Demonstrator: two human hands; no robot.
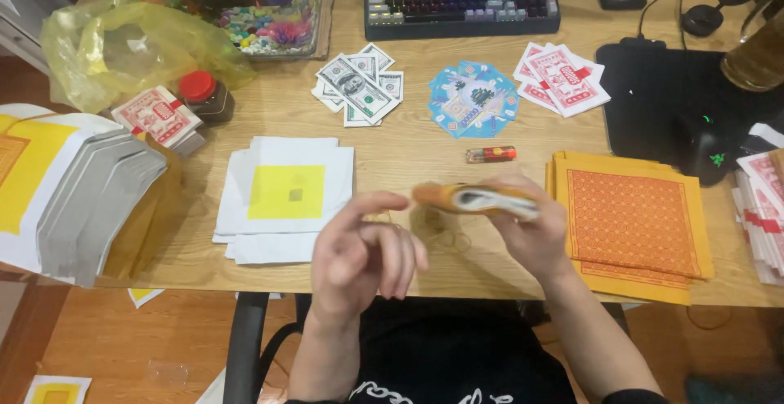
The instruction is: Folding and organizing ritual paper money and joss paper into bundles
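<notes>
paper bundle: i see a folded wad of thin sheets (478,199), orange-yellow wrapper outside, pale edges showing, held just above the worktop (392,155) near its front edge; it is motion-blurred.
handling: i judge it light, soft and floppy; loose sheets could fan or slip, so i would pinch across the folded middle, not a corner.
right hand: my right hand (535,228) is clenched on the paper bundle from below, thumb side up.
left hand: my left hand (367,257) grasps nothing, fingers loosely curled, index pointing at the bundle's near end, not clearly touching.
nearest stacks: orange patterned sheets (633,224) lie just beside the right hand; white sheets with a yellow square (286,196) lie near the left.
further out: a lighter (491,154), blue notes (474,98), banknote-style paper (359,85), keyboard (461,0).
</notes>
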